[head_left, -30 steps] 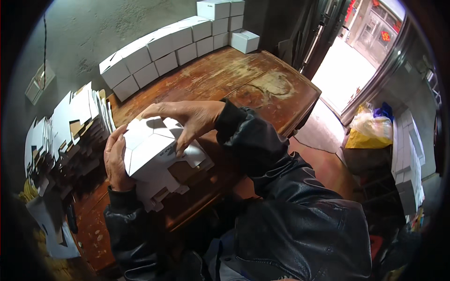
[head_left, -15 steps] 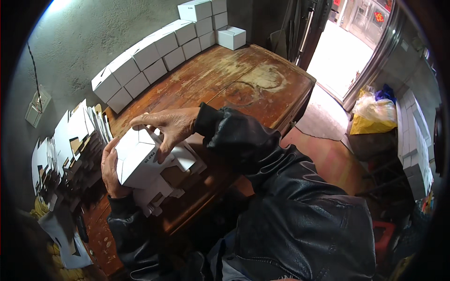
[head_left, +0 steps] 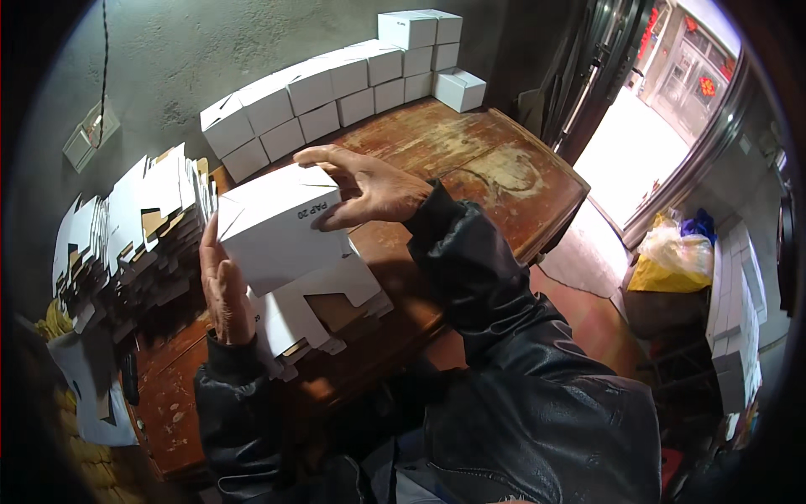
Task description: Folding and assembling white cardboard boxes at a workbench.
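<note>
Right hand (head_left: 374, 186) curved, left hand (head_left: 225, 294) flatter, both holding white box (head_left: 284, 239)

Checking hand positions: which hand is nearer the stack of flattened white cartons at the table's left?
Left. The left hand is just right of the flattened cartons, beside the white cardboard box; the right hand is farther right, at the box's opposite side.

White box (head_left: 290, 239), underside hidden; jacket (head_left: 546, 420), cropped below

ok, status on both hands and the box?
Left hand against left side of white box. Right hand gripping its right end. Box over flat cartons, contact unclear. Nothing visibly in the way.
</note>
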`<state>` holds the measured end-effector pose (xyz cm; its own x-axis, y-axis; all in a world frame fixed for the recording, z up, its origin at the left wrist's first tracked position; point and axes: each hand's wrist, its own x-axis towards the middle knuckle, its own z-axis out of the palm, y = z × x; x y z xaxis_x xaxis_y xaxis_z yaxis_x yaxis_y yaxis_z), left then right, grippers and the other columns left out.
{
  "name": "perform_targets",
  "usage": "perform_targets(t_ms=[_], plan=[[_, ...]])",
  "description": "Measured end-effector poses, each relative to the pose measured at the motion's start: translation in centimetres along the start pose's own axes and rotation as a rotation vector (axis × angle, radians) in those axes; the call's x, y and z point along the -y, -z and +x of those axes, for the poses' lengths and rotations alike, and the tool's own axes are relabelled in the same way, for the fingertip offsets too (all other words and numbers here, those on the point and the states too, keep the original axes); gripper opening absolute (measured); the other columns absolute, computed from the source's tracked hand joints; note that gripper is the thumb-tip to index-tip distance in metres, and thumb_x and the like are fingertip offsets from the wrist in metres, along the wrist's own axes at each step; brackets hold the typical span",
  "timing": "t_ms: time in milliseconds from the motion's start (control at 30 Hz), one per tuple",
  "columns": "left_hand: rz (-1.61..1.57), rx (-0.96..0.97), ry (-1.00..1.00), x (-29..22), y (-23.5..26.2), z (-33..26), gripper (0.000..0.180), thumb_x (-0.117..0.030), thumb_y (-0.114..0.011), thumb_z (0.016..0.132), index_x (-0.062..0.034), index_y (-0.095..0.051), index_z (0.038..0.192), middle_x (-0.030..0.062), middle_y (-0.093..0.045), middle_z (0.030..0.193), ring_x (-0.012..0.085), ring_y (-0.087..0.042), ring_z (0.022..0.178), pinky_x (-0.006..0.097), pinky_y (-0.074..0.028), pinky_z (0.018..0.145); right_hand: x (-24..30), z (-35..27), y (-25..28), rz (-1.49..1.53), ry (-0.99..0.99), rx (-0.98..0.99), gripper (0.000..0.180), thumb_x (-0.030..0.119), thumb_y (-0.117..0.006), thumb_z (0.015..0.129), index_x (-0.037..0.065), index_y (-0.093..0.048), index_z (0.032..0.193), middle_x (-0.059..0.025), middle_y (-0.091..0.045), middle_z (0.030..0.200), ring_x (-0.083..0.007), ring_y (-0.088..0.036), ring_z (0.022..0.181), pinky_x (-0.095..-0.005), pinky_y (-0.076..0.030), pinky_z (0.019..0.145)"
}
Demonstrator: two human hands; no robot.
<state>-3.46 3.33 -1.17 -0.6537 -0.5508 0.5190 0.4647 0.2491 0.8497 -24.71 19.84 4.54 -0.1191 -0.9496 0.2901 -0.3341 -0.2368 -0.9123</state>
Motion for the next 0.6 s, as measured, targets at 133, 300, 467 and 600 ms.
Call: perform_targets(t_ms=[133, 300, 467, 600], plan=[[0.065, -0.057, 0.006, -0.9, -0.3, -0.6, 0.097, -0.064, -0.060, 0.084, -0.0016, -0.023, 0.149, 0.0172, -0.044, 0.138, 0.0246, -0.048, 0.122, 0.038, -0.042, 0.100, 0.5, 0.2, 0.4, 0.057, 0.014, -0.042, 0.079, 0.010, -0.079, 0.075, 0.005, -0.036, 0.141, -0.0147, -0.052, 0.129, -0.0234, -0.050, 0.122, -0.0355, -0.044, 0.104], [-0.002, -0.020, 0.213, -0.4, -0.8, -0.6, 0.073, -0.045, -0.059, 0.094, -0.0031, -0.030, 0.146, 0.0108, -0.052, 0.126, 0.0209, -0.053, 0.114, 0.036, -0.044, 0.094, -0.7, 0.4, 4.1, -0.080, 0.071, -0.367, 0.088, 0.030, -0.084, 0.073, 0.001, -0.036, 0.140, -0.0185, -0.057, 0.121, -0.0278, -0.056, 0.114, -0.0401, -0.047, 0.100], [0.015, -0.045, 0.286, -1.4, -1.1, -0.7, 0.072, -0.045, -0.061, 0.093, -0.0024, -0.034, 0.144, 0.0094, -0.053, 0.122, 0.0198, -0.055, 0.111, 0.035, -0.044, 0.093, -2.1, 1.6, 9.6, -0.051, 0.045, -0.644, 0.093, 0.033, -0.085, 0.072, -0.007, -0.034, 0.138, -0.0213, -0.054, 0.119, -0.0270, -0.059, 0.106, -0.0338, -0.054, 0.089], [0.070, -0.017, 0.263, -1.6, -1.2, -0.9, 0.067, -0.041, -0.062, 0.093, -0.0032, -0.039, 0.142, 0.0095, -0.054, 0.121, 0.0185, -0.055, 0.109, 0.033, -0.043, 0.093, -3.9, 1.6, 14.4, -0.068, 0.049, -0.800, 0.090, 0.031, -0.085, 0.072, -0.009, -0.035, 0.136, -0.0196, -0.053, 0.117, -0.0230, -0.059, 0.103, -0.0301, -0.054, 0.083]])
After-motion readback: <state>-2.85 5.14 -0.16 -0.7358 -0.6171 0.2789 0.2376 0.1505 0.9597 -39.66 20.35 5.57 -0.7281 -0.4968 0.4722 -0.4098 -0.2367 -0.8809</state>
